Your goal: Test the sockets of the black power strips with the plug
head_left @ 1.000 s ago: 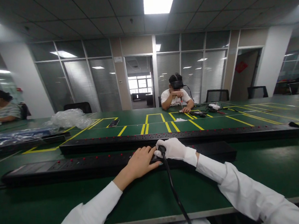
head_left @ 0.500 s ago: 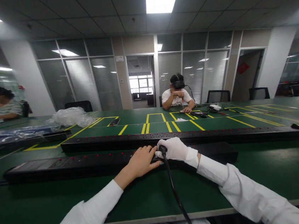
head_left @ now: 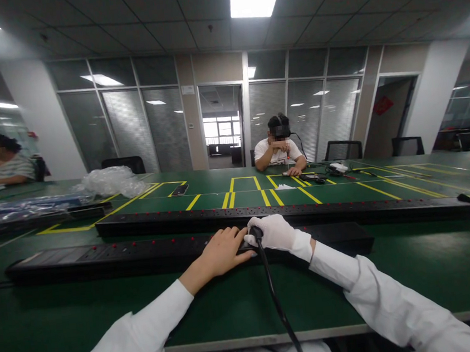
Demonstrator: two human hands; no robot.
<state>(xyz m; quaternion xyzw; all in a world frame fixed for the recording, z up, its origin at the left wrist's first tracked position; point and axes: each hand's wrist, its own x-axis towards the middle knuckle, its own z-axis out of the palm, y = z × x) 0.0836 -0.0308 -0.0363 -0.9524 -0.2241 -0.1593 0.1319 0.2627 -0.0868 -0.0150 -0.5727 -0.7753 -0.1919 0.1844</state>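
Observation:
A long black power strip with red dots along its top lies across the green table in front of me. My left hand, bare, rests flat on it with the fingers stretched out. Just right of those fingertips, my right hand in a white glove grips a black plug against the strip's top. Whether the plug's pins are in a socket is hidden. From the plug a thick black cable runs down over the table's front edge towards my lap.
Behind lies a second, longer black power strip. Clear plastic wrapping is heaped at the left, and a phone lies beyond the strips. Across the table sits a person by some cables and devices; another person sits far left.
Both hands keep their places on the strip, and the plug stays in my right hand. The view has shifted only very slightly.

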